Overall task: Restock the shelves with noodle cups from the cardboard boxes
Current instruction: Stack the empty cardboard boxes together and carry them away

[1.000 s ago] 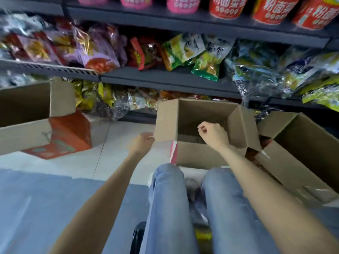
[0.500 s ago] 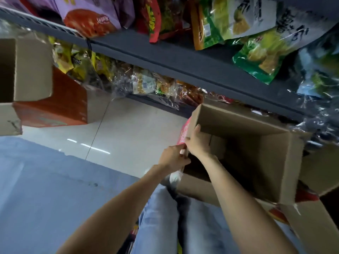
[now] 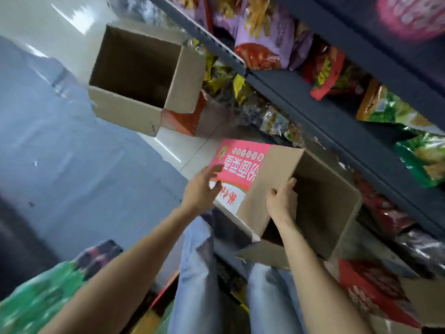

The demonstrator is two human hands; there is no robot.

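An open cardboard box (image 3: 269, 179) with a pink and white printed side sits tilted in front of my knees; its inside looks dark and bare. My right hand (image 3: 280, 201) grips the box's left flap at its rim, thumb inside. My left hand (image 3: 201, 189) lies flat with spread fingers against the pink printed side. A second open cardboard box (image 3: 173, 78), also bare inside, stands on the floor further left. A blurred pink noodle cup (image 3: 411, 15) shows on the upper shelf at the top right.
Dark shelves (image 3: 320, 104) run diagonally on the right, packed with snack bags (image 3: 262, 37). A red printed box (image 3: 368, 292) lies at the lower right. Green packaging (image 3: 36, 297) sits at the lower left. Grey and white floor (image 3: 84, 165) spreads to the left.
The view has swung and tilted hard. The box has turned so its pink side faces up. My left hand moved from the flap edge onto that side; my right hand keeps gripping the flap.
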